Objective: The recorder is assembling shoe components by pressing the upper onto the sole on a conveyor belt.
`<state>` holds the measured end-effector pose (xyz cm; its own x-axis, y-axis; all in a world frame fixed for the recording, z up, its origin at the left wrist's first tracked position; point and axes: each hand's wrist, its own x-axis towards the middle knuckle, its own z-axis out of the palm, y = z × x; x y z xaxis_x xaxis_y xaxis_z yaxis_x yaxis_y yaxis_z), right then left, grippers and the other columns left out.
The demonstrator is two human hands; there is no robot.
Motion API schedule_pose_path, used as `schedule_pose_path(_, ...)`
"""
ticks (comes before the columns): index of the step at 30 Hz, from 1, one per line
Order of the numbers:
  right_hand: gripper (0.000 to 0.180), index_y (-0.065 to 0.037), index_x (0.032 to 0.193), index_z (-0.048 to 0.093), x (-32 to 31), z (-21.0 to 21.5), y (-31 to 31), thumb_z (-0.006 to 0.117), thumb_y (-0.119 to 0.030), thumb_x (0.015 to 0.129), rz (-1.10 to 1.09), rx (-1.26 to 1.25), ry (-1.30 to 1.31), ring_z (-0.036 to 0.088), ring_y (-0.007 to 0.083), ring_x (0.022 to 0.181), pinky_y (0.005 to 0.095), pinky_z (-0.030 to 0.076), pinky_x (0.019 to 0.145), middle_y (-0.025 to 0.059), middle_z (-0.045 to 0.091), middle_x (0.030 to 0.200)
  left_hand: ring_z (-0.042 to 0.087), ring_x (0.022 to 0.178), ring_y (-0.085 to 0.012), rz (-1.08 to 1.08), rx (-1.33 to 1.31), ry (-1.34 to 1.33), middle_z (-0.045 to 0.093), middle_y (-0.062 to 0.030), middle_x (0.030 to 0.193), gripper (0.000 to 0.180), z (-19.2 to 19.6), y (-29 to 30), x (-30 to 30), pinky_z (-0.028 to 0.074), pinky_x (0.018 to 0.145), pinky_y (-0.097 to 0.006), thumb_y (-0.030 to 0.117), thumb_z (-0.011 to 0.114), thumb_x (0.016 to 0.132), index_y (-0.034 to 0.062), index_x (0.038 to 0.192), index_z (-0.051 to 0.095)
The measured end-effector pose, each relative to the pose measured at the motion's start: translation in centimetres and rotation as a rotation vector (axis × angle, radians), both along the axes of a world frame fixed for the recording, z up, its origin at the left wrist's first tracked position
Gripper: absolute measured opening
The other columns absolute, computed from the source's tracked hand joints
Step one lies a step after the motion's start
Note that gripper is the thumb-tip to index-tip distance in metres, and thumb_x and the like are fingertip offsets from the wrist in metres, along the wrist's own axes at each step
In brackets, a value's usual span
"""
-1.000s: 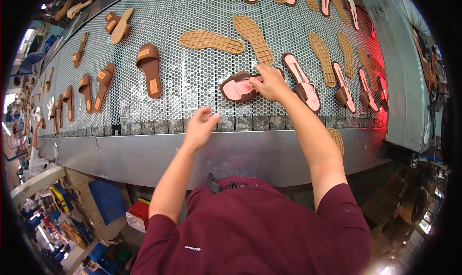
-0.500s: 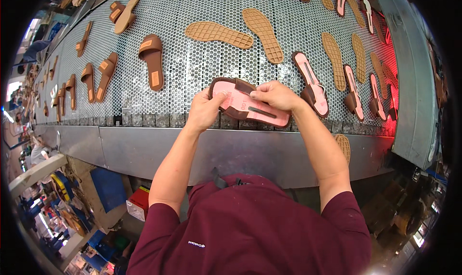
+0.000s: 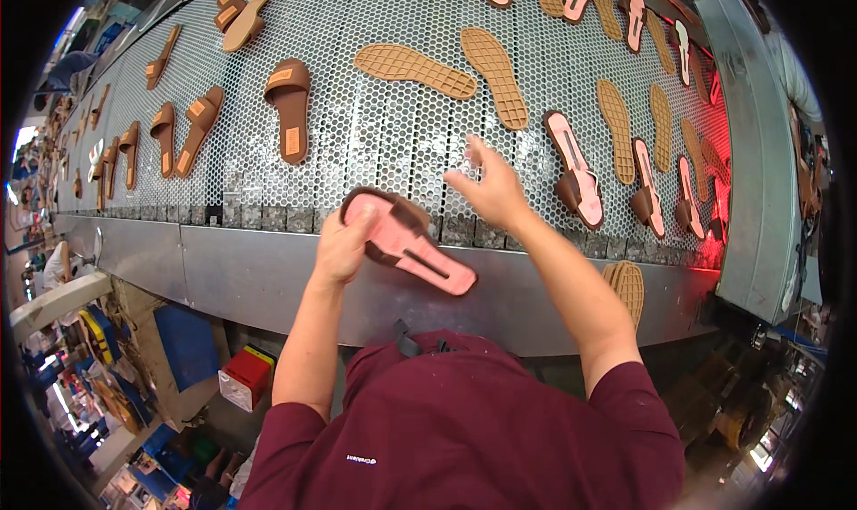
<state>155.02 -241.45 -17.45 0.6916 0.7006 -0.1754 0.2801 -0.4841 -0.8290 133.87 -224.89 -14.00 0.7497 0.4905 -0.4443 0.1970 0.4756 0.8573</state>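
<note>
My left hand (image 3: 339,249) is closed on the toe or heel end of a brown slide sandal upper (image 3: 428,262). Its pink underside with a dark slot faces up, and it slants over the metal front ledge. My right hand (image 3: 493,188) is off the sandal upper, open, with fingers apart above the mesh conveyor (image 3: 366,144). Beyond its fingertips lies a tan sole (image 3: 496,79), its grid side up. Another tan sole (image 3: 415,70) lies to the left of that one, pointing sideways.
Finished brown slides (image 3: 290,108) stand on the conveyor's left half. To the right are pink-bottomed sandal uppers (image 3: 576,171) paired with tan soles (image 3: 616,130). Red light glows beside a metal housing (image 3: 750,162). More soles (image 3: 628,291) rest at the metal front ledge (image 3: 241,269).
My right hand has let go of the sandal upper and moved away from it. My left hand has drawn the upper toward me and to the left, tilting it.
</note>
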Motion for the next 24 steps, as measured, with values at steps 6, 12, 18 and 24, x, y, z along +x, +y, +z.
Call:
schedule_pose_path(6, 0.082, -0.011, 0.150, 0.041, 9.1, -1.8, 11.0, 0.075, -0.047, 0.085, 0.230, -0.432, -0.449, 0.020, 0.0376, 0.150, 0.0484, 0.021, 0.122, 0.0182, 0.022, 0.162, 0.065, 0.091, -0.0117, -0.130, 0.144, 0.186, 0.071, -0.0065, 0.103, 0.023, -1.8, 1.9, -2.6, 0.054, 0.083, -0.029, 0.010, 0.060, 0.095, -0.0037, 0.112, 0.068)
schedule_pose_path(12, 0.072, -0.009, 0.140, 0.050, 10.6, -4.0, 13.7, 0.078, -0.043, 0.083, 0.365, -0.593, -0.278, 0.042, 0.0328, 0.135, 0.0459, 0.040, 0.110, 0.0183, 0.043, 0.148, 0.065, 0.093, -0.0137, -0.138, 0.057, 0.225, 0.070, -0.0073, 0.105, 0.024, -3.5, 0.0, -2.6, 0.053, 0.086, -0.030, 0.008, 0.058, 0.094, -0.0041, 0.114, 0.066)
schedule_pose_path(18, 0.064, 0.002, 0.147, 0.039, 8.5, -1.3, 3.4, 0.065, -0.017, 0.092, 0.247, 0.015, 0.619, 0.067, 0.0181, 0.096, 0.0316, 0.053, 0.087, 0.0123, 0.068, 0.108, 0.065, 0.093, -0.0129, -0.155, 0.000, 0.206, 0.070, -0.0075, 0.106, 0.029, -3.9, -1.8, -1.1, 0.053, 0.085, -0.030, 0.013, 0.062, 0.094, -0.0036, 0.118, 0.065)
schedule_pose_path(24, 0.040, 0.004, 0.134, 0.055, 0.2, 1.7, -8.9, 0.058, -0.010, 0.097, 0.112, 0.215, 0.904, 0.065, 0.0140, 0.100, 0.0299, 0.052, 0.089, 0.0081, 0.069, 0.113, 0.063, 0.102, -0.0160, -0.195, 0.049, 0.108, 0.068, -0.0098, 0.113, 0.039, -5.3, -3.6, 0.0, 0.051, 0.091, -0.031, 0.023, 0.065, 0.095, -0.0046, 0.123, 0.062)
